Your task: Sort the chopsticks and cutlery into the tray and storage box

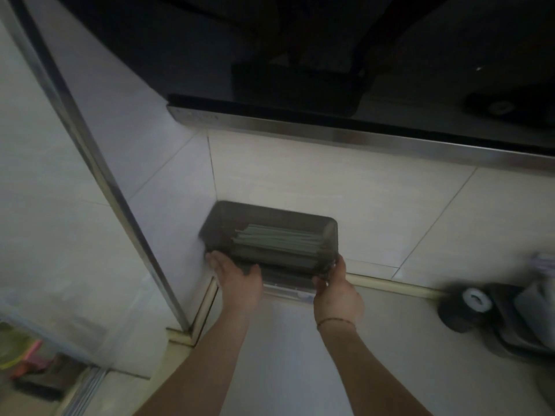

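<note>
A dark translucent storage box (pixel 228 219) sits in the corner where the tiled walls meet, above the counter. Inside it lies a bundle of pale green chopsticks (pixel 279 240), stacked lengthwise. My left hand (pixel 237 277) grips the box's near left edge, thumb over the rim. My right hand (pixel 335 288) holds the near right corner, fingers on the box's side. A clear lower part or lid (pixel 288 288) shows under the box between my hands. The image is dim and blurred.
A black range hood (pixel 300 85) with a steel edge hangs overhead. A metal door frame (pixel 99 175) runs down the left. On the right of the counter stand a dark round object with a white cap (pixel 474 301) and more dark items (pixel 528 319).
</note>
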Available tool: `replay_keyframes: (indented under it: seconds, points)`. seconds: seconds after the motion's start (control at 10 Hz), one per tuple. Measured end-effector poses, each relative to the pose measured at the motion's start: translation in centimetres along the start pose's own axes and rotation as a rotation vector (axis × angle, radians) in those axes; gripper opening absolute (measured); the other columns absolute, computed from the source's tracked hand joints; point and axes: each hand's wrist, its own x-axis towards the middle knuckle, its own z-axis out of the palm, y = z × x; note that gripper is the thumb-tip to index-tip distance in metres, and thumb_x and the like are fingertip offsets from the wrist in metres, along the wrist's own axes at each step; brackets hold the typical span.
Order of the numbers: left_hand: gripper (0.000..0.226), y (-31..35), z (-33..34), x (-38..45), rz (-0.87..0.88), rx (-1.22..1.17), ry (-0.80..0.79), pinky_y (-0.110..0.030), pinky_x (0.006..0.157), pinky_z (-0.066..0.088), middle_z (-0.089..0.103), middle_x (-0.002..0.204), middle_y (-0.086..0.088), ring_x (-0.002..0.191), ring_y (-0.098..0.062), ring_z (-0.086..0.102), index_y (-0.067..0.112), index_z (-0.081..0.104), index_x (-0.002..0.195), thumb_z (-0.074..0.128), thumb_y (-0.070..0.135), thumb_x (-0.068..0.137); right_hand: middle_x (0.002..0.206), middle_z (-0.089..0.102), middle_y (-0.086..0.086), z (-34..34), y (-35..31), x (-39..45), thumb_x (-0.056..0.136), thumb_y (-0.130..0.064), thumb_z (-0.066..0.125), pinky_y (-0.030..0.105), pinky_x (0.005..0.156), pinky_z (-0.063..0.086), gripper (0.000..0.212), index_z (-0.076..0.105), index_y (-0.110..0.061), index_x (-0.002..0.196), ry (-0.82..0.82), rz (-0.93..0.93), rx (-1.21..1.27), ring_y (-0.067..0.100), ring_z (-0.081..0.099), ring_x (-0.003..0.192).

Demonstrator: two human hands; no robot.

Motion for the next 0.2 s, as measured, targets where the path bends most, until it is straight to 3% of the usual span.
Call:
replay_keyframes:
  seconds: [0.1, 0.2]
  points:
    - [0.090, 0.1, 0.0, 0.2, -0.002, -0.026, -0.001, -0.036, 0.120, 0.008, -0.017, 0.159, -0.014, 0.149, -0.026, -0.003, -0.005, -0.005, 0.149, 0.061, 0.014, 0.091, 0.110, 0.068, 0.003, 0.1, 0.7, 0.1, 0.093, -0.031, 0.053, 0.029, 0.072, 0.046, 0.047, 0.035, -0.035, 0.136, 0.002, -0.010, 0.200, 0.026, 0.065, 0.099]
    - [0.087, -0.8, -0.3, -1.9, 0.034, 0.007, 0.016, -0.028, 0.119, 0.011, -0.013, 0.161, -0.008, 0.148, -0.026, 0.008, 0.000, 0.002, 0.152, 0.062, 0.017, 0.092, 0.136, 0.052, -0.007, 0.2, 3.3, -2.0, 0.089, -0.032, 0.061, 0.035, 0.101, 0.045, 0.055, 0.038, -0.035, 0.140, -0.001, -0.069, 0.396, 0.021, 0.052, 0.122]
